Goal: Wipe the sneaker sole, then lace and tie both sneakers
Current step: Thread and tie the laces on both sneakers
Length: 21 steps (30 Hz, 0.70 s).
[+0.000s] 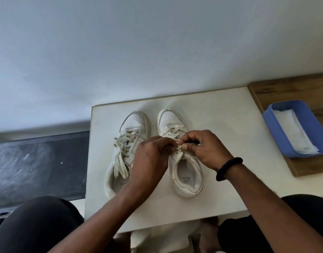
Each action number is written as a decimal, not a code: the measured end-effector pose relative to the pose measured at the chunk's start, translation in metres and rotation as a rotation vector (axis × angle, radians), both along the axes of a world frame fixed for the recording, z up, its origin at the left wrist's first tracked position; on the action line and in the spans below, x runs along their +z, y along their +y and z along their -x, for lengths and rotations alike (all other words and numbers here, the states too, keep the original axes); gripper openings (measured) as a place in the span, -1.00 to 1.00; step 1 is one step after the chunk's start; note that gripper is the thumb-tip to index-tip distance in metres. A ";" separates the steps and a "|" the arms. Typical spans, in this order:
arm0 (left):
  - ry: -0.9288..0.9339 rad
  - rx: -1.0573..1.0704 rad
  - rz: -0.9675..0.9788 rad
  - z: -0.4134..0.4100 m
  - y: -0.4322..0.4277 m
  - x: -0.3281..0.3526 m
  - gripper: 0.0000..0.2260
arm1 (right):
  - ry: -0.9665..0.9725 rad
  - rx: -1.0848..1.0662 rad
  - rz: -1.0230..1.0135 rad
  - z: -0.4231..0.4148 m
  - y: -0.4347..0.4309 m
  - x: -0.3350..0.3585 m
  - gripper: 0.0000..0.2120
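Two white leather low-top sneakers stand side by side, toes away from me, on the pale square tabletop, and I use that tabletop as my landmark throughout.

From the head camera, the left sneaker, towards the tabletop's left edge, is laced up its eyelets, with a loose bow near the toe end and flat lace ends trailing back over its opening. I judge it laced and at least loosely tied.

The right sneaker, near the tabletop's middle, has lace crossing its lower eyelets. My left hand and right hand meet over its upper eyelets, fingers pinched narrow on the cream lace. Whether I am threading or starting the knot I cannot tell, since the fingers cover it.

Off the tabletop's right edge, a blue plastic tray holds folded white wipes on a wooden surface; no wipe is in hand, so I judge the wiping done. Finishing this lace and its bow remains.
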<state>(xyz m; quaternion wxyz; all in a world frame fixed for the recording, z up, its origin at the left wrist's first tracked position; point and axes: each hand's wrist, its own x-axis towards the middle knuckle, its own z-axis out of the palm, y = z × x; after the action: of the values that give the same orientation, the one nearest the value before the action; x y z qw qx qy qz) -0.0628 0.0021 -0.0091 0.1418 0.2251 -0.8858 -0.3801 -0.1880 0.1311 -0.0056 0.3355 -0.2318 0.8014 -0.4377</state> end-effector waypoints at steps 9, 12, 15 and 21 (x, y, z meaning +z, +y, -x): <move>0.039 0.076 0.031 0.000 0.011 -0.008 -0.92 | -0.042 -0.025 0.014 -0.001 0.000 -0.002 -0.85; 0.028 0.080 0.061 0.001 0.012 -0.011 -0.94 | -0.052 -0.038 0.017 -0.001 0.000 -0.003 -0.85; 0.023 0.089 0.084 0.002 0.013 -0.012 -0.95 | -0.051 -0.049 0.018 -0.002 0.000 -0.003 -0.85; -0.029 0.118 0.082 0.003 0.014 -0.011 -0.96 | -0.029 -0.106 0.035 -0.006 -0.001 -0.005 -0.81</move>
<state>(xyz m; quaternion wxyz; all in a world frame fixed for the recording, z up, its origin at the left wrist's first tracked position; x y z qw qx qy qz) -0.0660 0.0157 -0.0199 0.1601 0.2766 -0.8879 -0.3310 -0.1821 0.1303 -0.0106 0.3193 -0.1884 0.7998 -0.4721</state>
